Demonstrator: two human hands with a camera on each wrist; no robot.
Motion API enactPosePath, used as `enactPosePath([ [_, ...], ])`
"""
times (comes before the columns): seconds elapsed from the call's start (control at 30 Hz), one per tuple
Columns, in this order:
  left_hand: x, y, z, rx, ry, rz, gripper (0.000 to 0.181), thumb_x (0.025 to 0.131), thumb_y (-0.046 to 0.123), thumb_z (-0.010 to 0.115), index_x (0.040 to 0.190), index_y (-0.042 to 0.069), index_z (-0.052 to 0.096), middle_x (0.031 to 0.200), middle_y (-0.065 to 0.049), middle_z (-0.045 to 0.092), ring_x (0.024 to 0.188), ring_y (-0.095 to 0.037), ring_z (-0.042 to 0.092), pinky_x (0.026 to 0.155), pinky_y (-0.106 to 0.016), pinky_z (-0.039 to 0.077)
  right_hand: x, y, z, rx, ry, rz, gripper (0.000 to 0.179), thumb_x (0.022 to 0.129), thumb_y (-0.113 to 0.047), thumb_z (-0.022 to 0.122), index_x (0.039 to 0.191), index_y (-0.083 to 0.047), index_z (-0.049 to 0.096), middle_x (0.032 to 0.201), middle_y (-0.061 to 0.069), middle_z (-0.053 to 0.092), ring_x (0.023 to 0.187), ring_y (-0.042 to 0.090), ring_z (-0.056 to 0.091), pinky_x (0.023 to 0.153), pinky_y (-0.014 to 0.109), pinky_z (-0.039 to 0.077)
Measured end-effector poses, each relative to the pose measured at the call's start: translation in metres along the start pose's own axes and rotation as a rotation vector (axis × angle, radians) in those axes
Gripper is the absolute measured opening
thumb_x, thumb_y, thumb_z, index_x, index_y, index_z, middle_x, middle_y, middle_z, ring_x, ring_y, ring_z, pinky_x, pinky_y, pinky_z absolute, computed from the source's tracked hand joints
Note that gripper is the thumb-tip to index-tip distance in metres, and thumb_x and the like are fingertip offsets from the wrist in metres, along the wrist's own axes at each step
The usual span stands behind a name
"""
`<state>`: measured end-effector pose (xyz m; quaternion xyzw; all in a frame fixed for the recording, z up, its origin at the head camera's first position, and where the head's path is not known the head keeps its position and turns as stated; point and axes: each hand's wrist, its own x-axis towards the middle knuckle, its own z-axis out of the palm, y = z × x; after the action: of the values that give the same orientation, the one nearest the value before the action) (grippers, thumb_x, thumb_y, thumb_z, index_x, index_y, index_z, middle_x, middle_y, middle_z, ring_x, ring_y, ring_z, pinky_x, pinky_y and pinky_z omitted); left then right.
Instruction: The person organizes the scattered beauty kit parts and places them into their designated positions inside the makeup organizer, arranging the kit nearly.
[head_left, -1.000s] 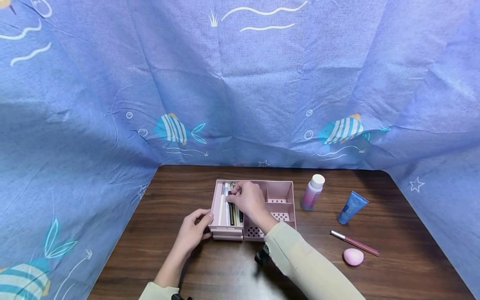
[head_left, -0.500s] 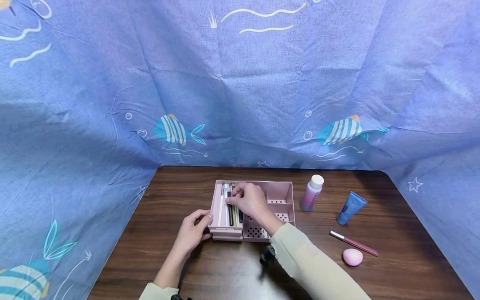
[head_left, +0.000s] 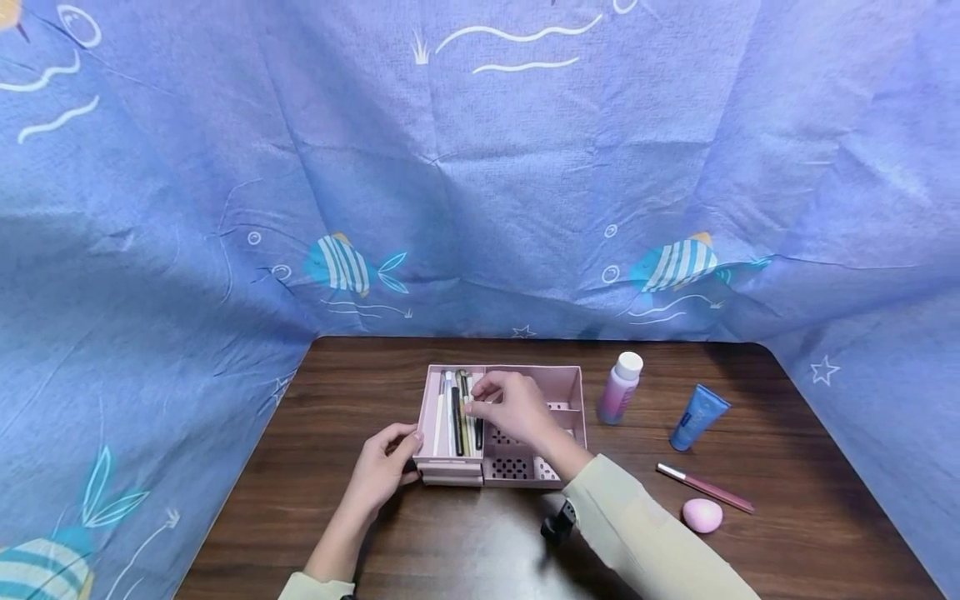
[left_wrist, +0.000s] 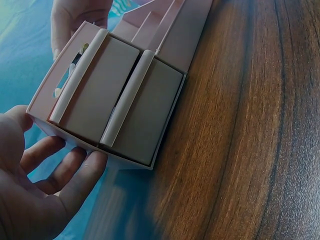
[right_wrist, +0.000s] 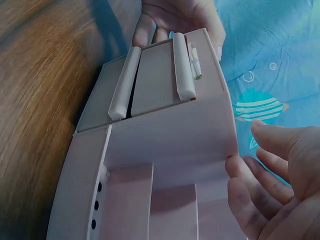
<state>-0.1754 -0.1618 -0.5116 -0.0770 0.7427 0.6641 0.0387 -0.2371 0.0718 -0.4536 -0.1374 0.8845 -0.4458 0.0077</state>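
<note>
The right hand (head_left: 517, 410), loosely open and seemingly empty though its fingertips partly hide, has eased rightward off the pen-like items (head_left: 456, 422) in the pink organizer's (head_left: 562, 381) left section, suggesting they're now placed; the left hand's (head_left: 386, 461) spread fingers touch the corner.

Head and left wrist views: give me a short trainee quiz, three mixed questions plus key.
1. Which lies nearest the pink egg-shaped sponge? a) white-capped pink bottle; b) slim dark-red stick with a white end; c) blue squeeze tube.
2. True or false: the left hand touches the pink rectangular plastic organizer.
3. How many flat pale-pink drawer fronts show in the left wrist view?

Key: 1. b; 2. True; 3. Two.
</note>
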Motion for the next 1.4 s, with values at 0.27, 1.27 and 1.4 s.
enactPosePath([
  [0.27, 0.000, 0.001, 0.001, 0.002, -0.006, -0.004, 0.026, 0.100, 0.017, 0.066, 0.121, 0.002, 0.070, 0.105, -0.013, 0.064, 0.091, -0.018, 0.065, 0.076, -0.041, 0.065, -0.019, 0.008, -0.016, 0.023, 0.012, -0.015, 0.027, 0.080, -0.027, 0.088, 0.102, -0.017, 0.077, 0.098, -0.002, 0.078, 0.078, 0.010, 0.072, 0.075, 0.030, 0.060],
  [1.27, 0.000, 0.000, 0.000, -0.008, -0.003, 0.002, 0.025, 0.100, 0.016, 0.066, 0.120, 0.001, 0.070, 0.106, -0.013, 0.064, 0.092, -0.018, 0.065, 0.076, -0.042, 0.065, -0.095, 0.084, -0.078, -0.005, 0.121, -0.019, 0.032, 0.080, -0.019, 0.089, 0.109, -0.013, 0.076, 0.104, 0.009, 0.077, 0.086, 0.017, 0.073, 0.071, 0.024, 0.060],
  [1.4, 0.000, -0.001, 0.000, -0.014, -0.001, -0.002, 0.025, 0.100, 0.015, 0.065, 0.121, 0.001, 0.070, 0.106, -0.013, 0.064, 0.092, -0.018, 0.065, 0.076, -0.042, 0.065, -0.103, 0.094, -0.085, -0.032, 0.143, 0.001, 0.031, 0.080, -0.018, 0.088, 0.109, -0.015, 0.076, 0.104, 0.009, 0.077, 0.088, 0.020, 0.074, 0.071, 0.024, 0.060],
])
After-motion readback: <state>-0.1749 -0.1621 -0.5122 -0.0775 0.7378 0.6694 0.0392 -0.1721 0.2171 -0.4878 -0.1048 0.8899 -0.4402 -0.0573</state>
